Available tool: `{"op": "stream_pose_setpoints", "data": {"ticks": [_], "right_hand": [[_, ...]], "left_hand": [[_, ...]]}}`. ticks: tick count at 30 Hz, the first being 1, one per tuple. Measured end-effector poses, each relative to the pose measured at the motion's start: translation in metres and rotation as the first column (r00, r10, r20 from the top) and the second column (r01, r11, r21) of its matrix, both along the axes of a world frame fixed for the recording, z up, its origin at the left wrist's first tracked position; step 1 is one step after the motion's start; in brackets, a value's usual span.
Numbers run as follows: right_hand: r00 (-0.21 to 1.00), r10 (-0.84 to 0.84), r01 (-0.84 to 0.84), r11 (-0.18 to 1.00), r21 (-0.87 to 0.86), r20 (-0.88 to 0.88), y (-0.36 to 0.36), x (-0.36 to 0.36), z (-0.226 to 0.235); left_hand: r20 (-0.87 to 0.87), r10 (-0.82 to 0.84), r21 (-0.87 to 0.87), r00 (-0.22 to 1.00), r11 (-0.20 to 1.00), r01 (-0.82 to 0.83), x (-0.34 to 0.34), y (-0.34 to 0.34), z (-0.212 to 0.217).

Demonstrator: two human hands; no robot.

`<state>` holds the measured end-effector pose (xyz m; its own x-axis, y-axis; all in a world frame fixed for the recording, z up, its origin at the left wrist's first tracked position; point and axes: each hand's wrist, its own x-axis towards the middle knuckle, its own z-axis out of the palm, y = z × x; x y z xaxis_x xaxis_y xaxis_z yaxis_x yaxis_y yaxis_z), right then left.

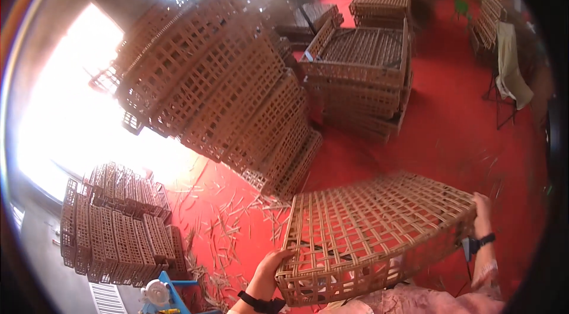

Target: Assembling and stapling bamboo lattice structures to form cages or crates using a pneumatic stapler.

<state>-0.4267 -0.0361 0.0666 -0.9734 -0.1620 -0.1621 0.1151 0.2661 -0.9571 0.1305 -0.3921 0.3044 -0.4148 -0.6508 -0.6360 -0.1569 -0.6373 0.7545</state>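
Note:
A shallow woven cane basket (379,219), tan with an open square lattice, is held in front of my body, its latticed face turned upward. My left hand (274,265) grips its near left corner, the thumb over the rim. At the far right end, my right hand (482,213) is closed around the basket's edge. Parts of the fingers of both hands are hidden by the edges. A dark band circles each wrist. Below the lattice, the basket's inside shows only in glimpses.
A tall leaning stack of similar baskets (207,83) rises ahead to the left. More stacks stand at centre back (355,85) and lower left (115,231). Cane scraps (222,231) litter the red floor. A blue stand (178,293) is at lower left; a cloth-draped chair (511,71) stands right.

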Motion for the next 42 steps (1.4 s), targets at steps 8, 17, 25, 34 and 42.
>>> {"op": "stream_pose_setpoints", "data": {"ticks": [8,17,25,34,42], "right_hand": [[0.978,-0.161,0.206,0.815,-0.541,0.131,0.115,0.116,0.186],[0.960,0.068,-0.224,0.767,-0.602,-0.271,-0.167,0.302,0.404],[0.888,0.018,-0.354,0.665,-0.658,-0.460,-0.317,0.188,0.452],[0.622,-0.087,-0.754,0.202,-0.625,-0.778,-0.486,-0.161,0.468],[0.466,0.586,-0.871,0.169,-0.462,-0.663,-0.766,-0.095,0.508]], "left_hand": [[-0.017,-0.279,-0.128,0.960,0.953,0.275,-0.097,-0.024,0.152],[-0.158,-0.527,-0.712,0.835,0.647,0.273,-0.152,-0.006,0.254],[-0.409,-0.120,-0.813,0.905,0.497,-0.302,-0.118,-0.043,0.273],[-0.442,0.240,-0.888,0.864,0.019,-0.460,-0.047,-0.212,0.321],[-0.305,0.405,-0.854,0.862,-0.517,-0.059,0.036,-0.397,0.369]]}}
